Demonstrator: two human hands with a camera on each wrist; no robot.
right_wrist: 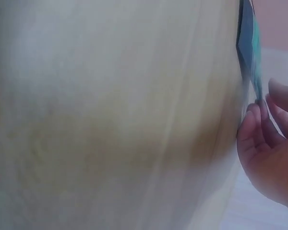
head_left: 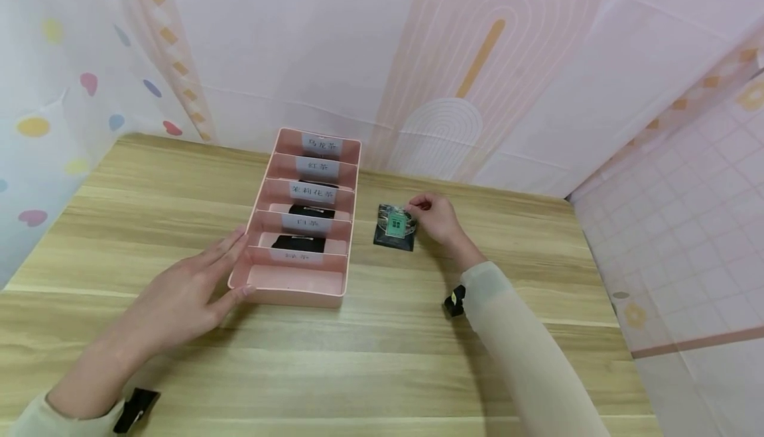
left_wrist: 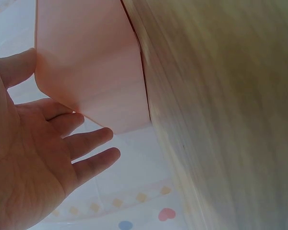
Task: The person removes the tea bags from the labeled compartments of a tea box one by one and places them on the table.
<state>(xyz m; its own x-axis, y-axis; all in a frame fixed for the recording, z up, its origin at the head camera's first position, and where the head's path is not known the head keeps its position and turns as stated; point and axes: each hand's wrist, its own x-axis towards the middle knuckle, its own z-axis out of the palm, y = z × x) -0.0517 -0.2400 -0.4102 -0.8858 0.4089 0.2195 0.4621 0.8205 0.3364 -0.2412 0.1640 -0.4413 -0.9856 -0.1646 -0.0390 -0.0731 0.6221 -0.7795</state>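
Observation:
A pink divided box stands on the table, its compartments in a row with white paper labels in Chinese characters. Dark packets lie in some middle compartments; the nearest one shows its bare floor. My left hand rests at the box's near left corner, thumb on the front rim and fingers along the left side, loosely extended in the left wrist view. To the right of the box lies a dark tea packet with a green label. Thumb and fingers of my right hand pinch its upper right corner.
The wooden table carries the box and the packet. A patterned cloth hangs along the back edge and both sides. Small black devices are strapped at both wrists.

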